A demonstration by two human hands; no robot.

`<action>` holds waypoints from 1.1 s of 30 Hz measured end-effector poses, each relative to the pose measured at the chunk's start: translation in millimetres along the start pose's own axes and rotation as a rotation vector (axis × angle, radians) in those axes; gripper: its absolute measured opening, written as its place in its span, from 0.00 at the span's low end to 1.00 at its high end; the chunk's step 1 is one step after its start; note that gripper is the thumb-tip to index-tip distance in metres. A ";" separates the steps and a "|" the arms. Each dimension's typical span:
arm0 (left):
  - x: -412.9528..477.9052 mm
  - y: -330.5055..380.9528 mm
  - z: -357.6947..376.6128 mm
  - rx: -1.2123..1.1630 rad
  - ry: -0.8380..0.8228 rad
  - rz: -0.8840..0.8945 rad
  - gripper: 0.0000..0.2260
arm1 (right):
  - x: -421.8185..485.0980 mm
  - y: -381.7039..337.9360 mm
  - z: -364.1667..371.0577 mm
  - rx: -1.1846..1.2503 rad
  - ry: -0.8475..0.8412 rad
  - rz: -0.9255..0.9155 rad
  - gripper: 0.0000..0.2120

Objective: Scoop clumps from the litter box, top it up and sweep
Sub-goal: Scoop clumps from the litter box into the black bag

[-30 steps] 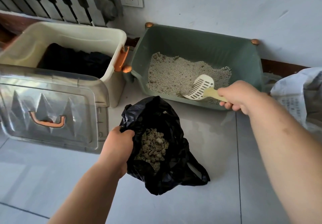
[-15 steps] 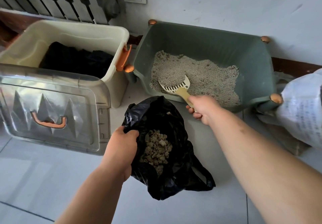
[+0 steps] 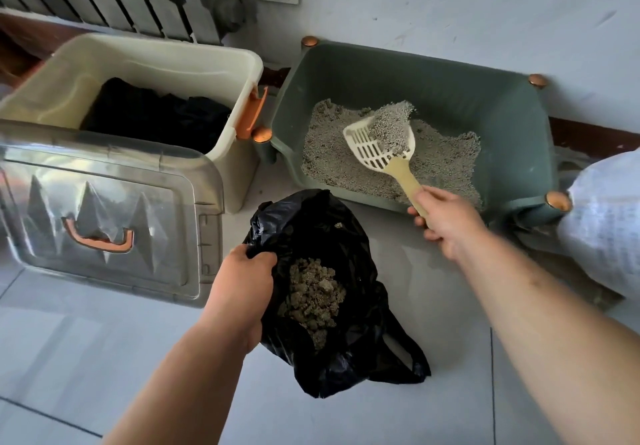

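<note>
A green litter box [image 3: 502, 115] stands against the wall, holding pale grey litter [image 3: 332, 164]. My right hand [image 3: 450, 223] grips the yellow handle of a slotted cream scoop [image 3: 370, 150], raised over the litter with a grey clump [image 3: 393, 126] lying in it. In front of the box a black plastic bag [image 3: 346, 358] sits on the floor with darker clumps [image 3: 311, 299] inside. My left hand [image 3: 242, 285] holds the bag's left rim, keeping its mouth wide.
A cream storage bin [image 3: 207, 60] with dark cloth inside stands left of the litter box, and its clear lid [image 3: 104, 209] with an orange handle leans in front. A white woven sack [image 3: 602, 230] lies at the right. Grey floor tiles [image 3: 86, 358] spread below.
The scoop dug into the left part of the litter, then rose with a clump in it. My left hand has kept its hold on the bag's rim.
</note>
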State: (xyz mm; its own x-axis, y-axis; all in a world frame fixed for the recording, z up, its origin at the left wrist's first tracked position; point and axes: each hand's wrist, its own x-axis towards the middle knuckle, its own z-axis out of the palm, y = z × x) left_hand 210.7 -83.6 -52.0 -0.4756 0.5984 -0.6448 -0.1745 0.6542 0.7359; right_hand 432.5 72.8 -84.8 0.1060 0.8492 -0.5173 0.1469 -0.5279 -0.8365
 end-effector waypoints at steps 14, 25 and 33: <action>-24.8 -15.6 -7.2 0.072 0.007 -0.014 0.04 | 30.5 -103.9 -37.4 -0.799 -0.159 -0.069 0.10; -48.3 -15.3 -9.0 -0.096 0.038 -0.090 0.06 | 38.3 -112.1 -19.0 -0.981 -0.174 0.045 0.07; -50.1 -17.9 -7.8 -0.117 0.062 -0.117 0.06 | 56.7 -47.1 16.9 -0.639 -0.217 0.051 0.08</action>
State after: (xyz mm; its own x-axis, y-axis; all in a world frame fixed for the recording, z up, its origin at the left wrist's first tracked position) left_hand 231.0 -128.9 -31.2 -0.4980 0.4894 -0.7159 -0.3295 0.6569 0.6782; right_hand 415.0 146.0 -77.8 -0.0616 0.7713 -0.6335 0.7068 -0.4144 -0.5733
